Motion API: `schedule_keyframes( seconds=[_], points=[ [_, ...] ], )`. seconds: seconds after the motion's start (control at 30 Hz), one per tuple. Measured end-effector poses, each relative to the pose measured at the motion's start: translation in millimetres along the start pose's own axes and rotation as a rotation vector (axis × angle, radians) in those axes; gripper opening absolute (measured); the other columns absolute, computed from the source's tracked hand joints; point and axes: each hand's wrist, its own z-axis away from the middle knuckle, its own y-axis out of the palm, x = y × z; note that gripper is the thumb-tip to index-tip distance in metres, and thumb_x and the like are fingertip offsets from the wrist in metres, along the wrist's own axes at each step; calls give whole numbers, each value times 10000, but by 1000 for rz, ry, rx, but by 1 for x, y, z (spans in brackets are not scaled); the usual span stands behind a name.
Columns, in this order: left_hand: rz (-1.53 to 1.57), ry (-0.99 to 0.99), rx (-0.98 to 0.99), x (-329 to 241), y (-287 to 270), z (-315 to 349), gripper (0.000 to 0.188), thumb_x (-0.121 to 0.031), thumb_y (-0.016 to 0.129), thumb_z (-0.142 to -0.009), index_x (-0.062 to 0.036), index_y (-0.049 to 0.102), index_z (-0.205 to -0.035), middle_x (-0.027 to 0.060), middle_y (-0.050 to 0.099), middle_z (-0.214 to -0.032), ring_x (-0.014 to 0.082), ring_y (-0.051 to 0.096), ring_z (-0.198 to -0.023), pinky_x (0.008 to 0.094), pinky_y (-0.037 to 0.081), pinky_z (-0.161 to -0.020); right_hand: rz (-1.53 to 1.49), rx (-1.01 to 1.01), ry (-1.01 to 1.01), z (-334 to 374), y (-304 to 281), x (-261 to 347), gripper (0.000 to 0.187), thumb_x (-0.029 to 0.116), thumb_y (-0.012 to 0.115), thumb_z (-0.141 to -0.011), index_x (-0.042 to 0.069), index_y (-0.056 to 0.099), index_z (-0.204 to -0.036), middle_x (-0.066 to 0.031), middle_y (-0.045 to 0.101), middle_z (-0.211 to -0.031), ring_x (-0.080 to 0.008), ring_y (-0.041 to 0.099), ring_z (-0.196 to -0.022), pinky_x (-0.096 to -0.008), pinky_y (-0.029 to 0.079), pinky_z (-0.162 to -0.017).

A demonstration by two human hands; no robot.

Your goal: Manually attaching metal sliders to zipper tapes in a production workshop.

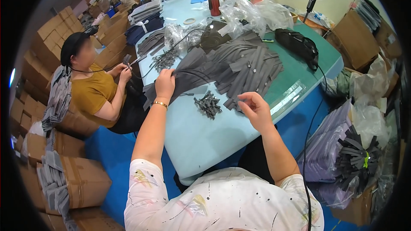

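My left hand (165,84), with a bracelet at its wrist, is over the left part of the table. Its fingers are closed on the end of a dark grey fabric strip (192,73) that curves off to the right. My right hand (256,110) hovers at the near ends of a fanned heap of grey strips (248,66); its thumb and forefinger are curved and apart. Between my hands lies a small pile of short dark grey pieces (208,105) on the pale blue tabletop (201,145).
A person (94,87) at the left handles a small grey piece. Another small pile (165,61) lies beyond my left hand. Farther off are a red bottle (213,2), clear plastic bags (244,15) and a black pouch (296,47). Cartons (83,182) stand left; a black cable (305,162) hangs right.
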Motion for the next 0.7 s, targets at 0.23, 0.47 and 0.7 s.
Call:
schedule_keyframes(
  seconds=[0.23,0.47,0.7],
  points=[
    [229,-312,12,35,-17,-17,212,-109,644,-777,-7,633,-963,74,636,-755,145,579,-663,259,453,-644,-747,199,-622,6,-12,160,110,122,534,-881,29,576,-923,-119,612,-914,-243,567,-822,-316,453,-739],
    [956,-716,-8,74,-50,-38,120,-30,631,-795,-15,638,-913,15,638,-828,106,585,-738,218,453,-650,-1065,180,-695,34,-21,245,123,140,644,-807,117,551,-884,-31,595,-918,-164,532,-866,-261,407,-712],
    [1487,-687,1,37,-108,-30,161,-88,583,-853,-29,592,-1003,61,640,-938,167,614,-825,281,493,-747,-1099,443,-1100,33,-59,242,159,95,562,-850,85,610,-1000,-10,600,-1069,-96,535,-1075,-245,411,-861]
  ],
)
